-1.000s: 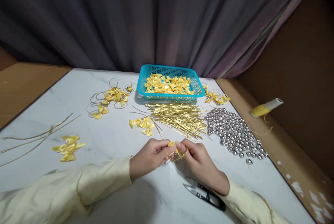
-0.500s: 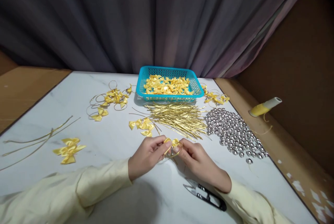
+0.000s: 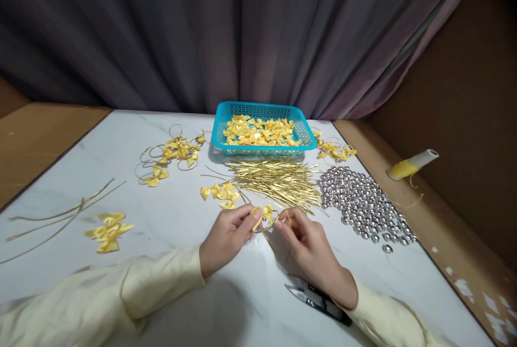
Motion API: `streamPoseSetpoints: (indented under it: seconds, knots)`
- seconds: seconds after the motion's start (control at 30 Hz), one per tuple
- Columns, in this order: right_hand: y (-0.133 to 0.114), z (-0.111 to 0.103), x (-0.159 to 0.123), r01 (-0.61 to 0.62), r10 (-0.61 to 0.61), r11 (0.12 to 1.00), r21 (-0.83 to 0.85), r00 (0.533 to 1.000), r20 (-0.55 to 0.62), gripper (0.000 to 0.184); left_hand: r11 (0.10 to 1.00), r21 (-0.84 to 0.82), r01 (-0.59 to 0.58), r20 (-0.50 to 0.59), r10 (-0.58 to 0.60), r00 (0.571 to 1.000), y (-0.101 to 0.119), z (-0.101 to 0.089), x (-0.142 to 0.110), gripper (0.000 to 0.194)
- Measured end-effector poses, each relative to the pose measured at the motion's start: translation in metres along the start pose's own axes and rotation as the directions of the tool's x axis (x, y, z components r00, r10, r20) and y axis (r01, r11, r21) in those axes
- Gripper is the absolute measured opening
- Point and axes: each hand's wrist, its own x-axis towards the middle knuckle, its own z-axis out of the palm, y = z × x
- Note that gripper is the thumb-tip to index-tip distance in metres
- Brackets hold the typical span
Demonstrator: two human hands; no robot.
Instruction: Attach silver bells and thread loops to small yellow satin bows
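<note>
Between the thumb and fingers of my left hand (image 3: 228,234) is a yellow ribbon bow (image 3: 267,212) set on a loop of gold cord (image 3: 273,226). A small silver bell (image 3: 264,219) seems to sit at the bow. My right hand (image 3: 302,236) is closed in a pinch at the loop's right side, on what looks like a thin yellow thread (image 3: 288,220); the fingers partly hide it. Thread snips (image 3: 319,301) with a black handle lie under my right wrist. Just beyond my hands are loose yellow bows (image 3: 220,192) and a heap of gold cords (image 3: 278,182).
A blue basket (image 3: 264,148) of yellow bows stands at the back. Silver bells (image 3: 363,204) are heaped at right, near a thread spool (image 3: 412,165). Looped bows (image 3: 177,150) lie back left, others (image 3: 335,150) back right. Loose cords (image 3: 60,217) and bows (image 3: 109,233) lie left.
My right hand has drawn slightly right, away from the bow, with its fingers pinched. The bow and loop show more openly in my left hand.
</note>
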Motion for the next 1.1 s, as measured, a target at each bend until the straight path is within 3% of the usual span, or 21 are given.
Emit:
streamPoseSetpoints:
  seconds: [0.1,0.3,0.4,0.57,0.67,0.8,0.87,1.0,1.1]
  knots:
    - [0.001,0.001,-0.001,-0.011,0.011,0.999,-0.03,1.0,0.002,0.019,1.0,0.014,-0.007,-0.02,0.008,1.0,-0.001,0.0,0.0,0.034]
    - [0.003,0.004,-0.006,0.049,-0.041,0.997,-0.064,0.992,0.117,0.022,0.991,0.128,-0.042,-0.042,0.048,0.998,0.0,0.002,-0.001,0.033]
    - [0.003,0.006,-0.006,0.036,-0.035,0.999,-0.002,0.99,0.133,0.023,0.985,0.167,-0.044,-0.064,0.056,0.996,-0.001,0.003,-0.002,0.033]
    - [0.0,0.004,-0.005,-0.034,0.03,0.974,0.224,0.999,0.023,0.022,0.997,-0.081,0.018,-0.159,-0.031,0.987,-0.001,-0.001,0.007,0.031]
    - [-0.003,0.0,-0.006,-0.014,0.032,0.971,0.237,0.997,-0.075,0.022,0.968,-0.249,0.033,-0.243,-0.096,0.965,0.0,-0.008,0.017,0.03]
    - [-0.006,-0.004,-0.005,0.1,-0.07,0.979,0.176,0.983,-0.168,0.02,0.957,-0.288,0.023,-0.297,-0.112,0.948,-0.001,-0.019,0.029,0.028]
    - [-0.007,-0.005,-0.005,0.113,-0.092,0.981,0.155,0.987,-0.133,0.02,0.951,-0.308,0.016,-0.316,-0.119,0.941,-0.002,-0.023,0.033,0.026]
    - [-0.008,-0.004,-0.009,-0.03,0.01,0.969,0.246,0.997,0.082,0.017,0.94,-0.342,-0.017,-0.351,-0.111,0.93,-0.005,-0.031,0.039,0.023]
    - [-0.006,-0.002,-0.014,-0.082,0.029,0.951,0.299,0.984,0.177,0.021,0.935,-0.35,-0.066,-0.393,-0.082,0.916,-0.005,-0.038,0.044,0.023]
